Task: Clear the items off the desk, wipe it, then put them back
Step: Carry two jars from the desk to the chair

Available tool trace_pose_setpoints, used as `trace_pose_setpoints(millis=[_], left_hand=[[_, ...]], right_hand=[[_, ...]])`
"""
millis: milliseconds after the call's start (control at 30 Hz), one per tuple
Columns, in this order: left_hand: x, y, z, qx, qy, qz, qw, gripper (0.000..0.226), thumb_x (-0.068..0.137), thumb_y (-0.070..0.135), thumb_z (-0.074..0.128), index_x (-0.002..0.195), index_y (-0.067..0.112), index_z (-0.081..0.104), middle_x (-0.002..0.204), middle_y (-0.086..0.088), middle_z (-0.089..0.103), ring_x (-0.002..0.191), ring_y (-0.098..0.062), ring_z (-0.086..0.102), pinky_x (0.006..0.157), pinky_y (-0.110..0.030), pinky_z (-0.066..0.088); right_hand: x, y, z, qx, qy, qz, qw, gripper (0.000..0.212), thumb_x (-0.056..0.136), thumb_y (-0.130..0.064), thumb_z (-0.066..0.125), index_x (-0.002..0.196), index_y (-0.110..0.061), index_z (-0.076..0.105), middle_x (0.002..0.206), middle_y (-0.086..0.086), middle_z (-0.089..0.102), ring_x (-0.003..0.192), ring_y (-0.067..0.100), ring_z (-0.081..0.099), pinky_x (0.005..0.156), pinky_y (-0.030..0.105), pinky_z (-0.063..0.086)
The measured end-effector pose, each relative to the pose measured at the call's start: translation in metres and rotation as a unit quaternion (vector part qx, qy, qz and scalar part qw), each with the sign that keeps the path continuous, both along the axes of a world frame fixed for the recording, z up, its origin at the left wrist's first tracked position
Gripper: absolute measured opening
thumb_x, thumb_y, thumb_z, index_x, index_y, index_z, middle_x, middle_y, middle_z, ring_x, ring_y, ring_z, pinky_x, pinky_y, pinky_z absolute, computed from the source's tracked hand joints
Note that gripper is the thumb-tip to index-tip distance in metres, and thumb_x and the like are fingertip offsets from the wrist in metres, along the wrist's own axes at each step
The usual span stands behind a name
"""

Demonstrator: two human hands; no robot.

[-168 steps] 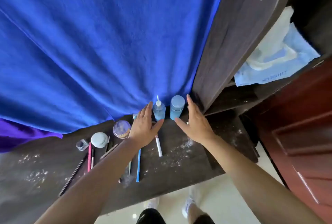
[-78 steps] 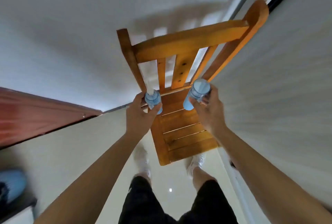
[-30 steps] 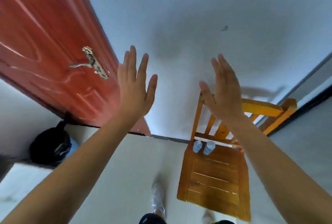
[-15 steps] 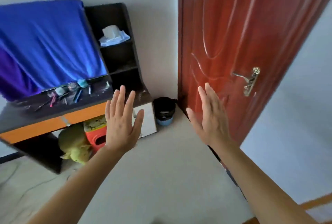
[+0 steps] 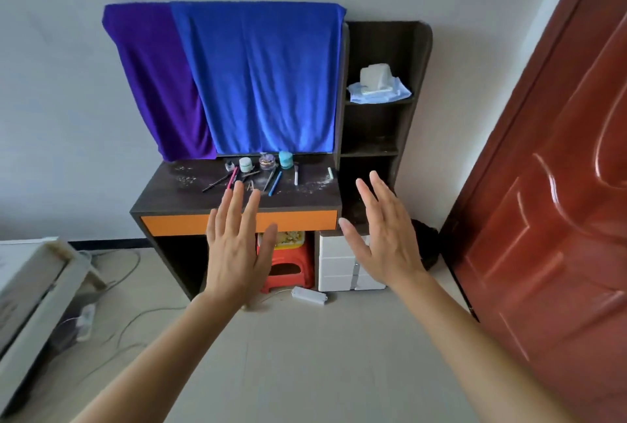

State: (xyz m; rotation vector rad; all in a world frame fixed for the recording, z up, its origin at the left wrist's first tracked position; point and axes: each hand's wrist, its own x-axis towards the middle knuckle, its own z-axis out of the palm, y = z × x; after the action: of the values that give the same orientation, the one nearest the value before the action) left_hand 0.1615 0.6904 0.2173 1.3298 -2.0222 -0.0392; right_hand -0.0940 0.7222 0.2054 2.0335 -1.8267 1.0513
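The person is holding the empty left hand [image 5: 237, 246] and right hand [image 5: 383, 236] forward, fingers straight and spread, likely to collect the small round jars [image 5: 285, 159] and thin coloured pens [image 5: 275, 183] sitting by the back edge of the dark-brown wooden desk [image 5: 190, 197].

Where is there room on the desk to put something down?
The left end of the desk, between the purple cloth and the black pencil, holds only crumbs. The front strip above the orange panel is bare too. The back middle is crowded: the white jar, the teal jar, the pink pen and the blue pen lie close together.
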Motion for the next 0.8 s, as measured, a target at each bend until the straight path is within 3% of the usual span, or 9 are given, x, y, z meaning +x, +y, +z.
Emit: trace_pose_setpoints(millis=[367,600,800], left_hand=[[-0.014,-0.183,-0.041,0.03,-0.028,-0.008,0.999,0.062,0.101,0.045,0.035,0.157,0.019,0.024,0.167,-0.004,0.01,0.154,-0.02,0.004,0.123,-0.05,0.012],[-0.056,-0.36,-0.043,0.043,-0.016,0.018,0.999,0.065,0.098,0.048,0.037,0.151,0.01,0.037,0.162,-0.013,0.025,0.149,-0.032,0.023,0.117,-0.054,0.025],[-0.065,-0.466,-0.051,0.074,0.015,0.031,0.997,0.067,0.097,0.051,0.039,0.151,0.01,0.037,0.162,-0.011,0.026,0.149,-0.031,0.025,0.118,-0.048,0.025]], right_hand=[[-0.006,-0.192,-0.045,0.045,-0.036,0.013,0.998,0.073,0.1,-0.053,0.045,0.157,-0.012,0.026,0.164,0.013,0.025,0.151,0.025,0.027,0.12,0.039,0.029],[-0.035,-0.371,-0.057,0.073,-0.049,0.041,0.995,0.075,0.101,-0.054,0.045,0.158,-0.009,0.026,0.165,0.013,0.024,0.15,0.026,0.03,0.118,0.04,0.034],[-0.047,-0.493,-0.063,0.126,-0.032,0.058,0.99,0.077,0.099,-0.058,0.043,0.159,-0.016,0.02,0.167,0.011,0.019,0.147,0.028,0.033,0.114,0.042,0.037]])
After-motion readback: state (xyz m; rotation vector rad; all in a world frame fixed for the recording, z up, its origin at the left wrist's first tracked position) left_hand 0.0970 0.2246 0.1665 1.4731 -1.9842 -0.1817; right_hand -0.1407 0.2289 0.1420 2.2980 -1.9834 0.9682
